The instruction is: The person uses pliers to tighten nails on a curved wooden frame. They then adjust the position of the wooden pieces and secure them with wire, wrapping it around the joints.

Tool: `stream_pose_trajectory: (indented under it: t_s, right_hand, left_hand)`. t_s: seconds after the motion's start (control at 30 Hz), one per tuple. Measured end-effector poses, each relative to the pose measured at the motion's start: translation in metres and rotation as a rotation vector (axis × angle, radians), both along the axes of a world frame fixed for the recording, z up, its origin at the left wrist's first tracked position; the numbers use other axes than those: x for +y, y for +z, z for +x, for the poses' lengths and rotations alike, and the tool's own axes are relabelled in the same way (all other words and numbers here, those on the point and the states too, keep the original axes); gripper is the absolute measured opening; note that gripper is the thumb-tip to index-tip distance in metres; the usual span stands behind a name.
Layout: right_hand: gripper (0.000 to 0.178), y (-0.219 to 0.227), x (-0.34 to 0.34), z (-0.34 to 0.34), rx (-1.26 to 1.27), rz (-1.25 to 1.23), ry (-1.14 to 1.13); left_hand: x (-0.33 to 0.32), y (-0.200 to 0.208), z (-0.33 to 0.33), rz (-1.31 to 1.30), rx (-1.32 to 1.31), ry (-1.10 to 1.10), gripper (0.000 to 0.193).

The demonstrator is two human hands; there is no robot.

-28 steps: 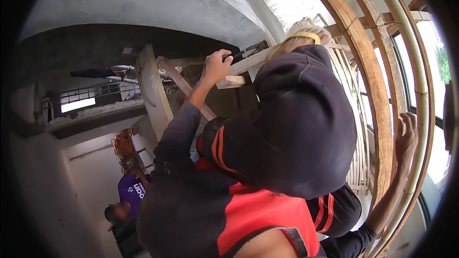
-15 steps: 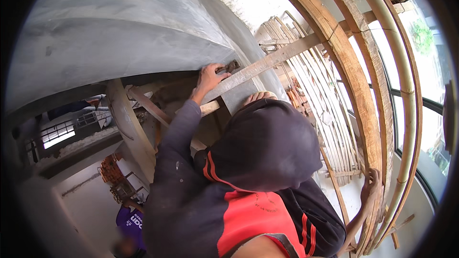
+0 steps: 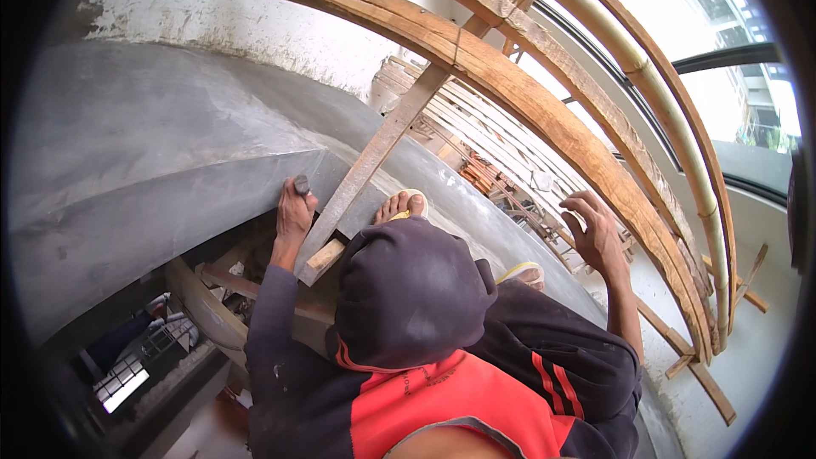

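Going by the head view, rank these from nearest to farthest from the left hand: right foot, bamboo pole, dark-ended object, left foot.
From the left hand:
1. Dark-ended object, in its grip.
2. Left foot, to its right.
3. Right foot, farther right and lower.
4. Bamboo pole, upper right.

Left hand (image 3: 294,212) grips a dark tool (image 3: 301,184) beside a grey plastered surface (image 3: 161,204); right hand (image 3: 597,236), fingers curved, is near wooden rails (image 3: 552,102).

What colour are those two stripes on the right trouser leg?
The stripes are orange-red; they show best in the head view.
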State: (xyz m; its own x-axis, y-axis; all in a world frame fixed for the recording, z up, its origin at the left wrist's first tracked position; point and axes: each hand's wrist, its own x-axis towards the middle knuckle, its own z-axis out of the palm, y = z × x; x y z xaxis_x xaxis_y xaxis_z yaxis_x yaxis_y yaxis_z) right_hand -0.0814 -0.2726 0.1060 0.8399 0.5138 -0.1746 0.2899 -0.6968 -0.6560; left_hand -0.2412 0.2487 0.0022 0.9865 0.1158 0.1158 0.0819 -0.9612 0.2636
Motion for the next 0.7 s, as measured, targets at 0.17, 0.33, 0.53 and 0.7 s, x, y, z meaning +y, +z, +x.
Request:
stream_pose_trajectory:
  t_s: [0.17,0.33,0.53,0.7]
  right_hand:
    - [0.029,0.011,0.024,0.0,0.178,0.366,-0.081]
    - [0.073,0.046,0.061,0.012,-0.102,0.57,0.093]
    - [0.089,0.082,0.007,0.016,0.416,0.896,-0.189]
    - [0.054,0.033,-0.068,-0.043,0.535,1.102,-0.468]
  left_hand:
    - [-0.063,0.1,0.048,-0.271,-0.337,-0.156,0.023]
    - [-0.189,0.187,0.157,-0.937,-0.265,-0.266,0.025]
    - [-0.355,0.224,0.234,-1.02,0.066,-0.61,0.03]
    - [-0.404,0.227,0.264,-0.249,0.357,-1.115,0.048]
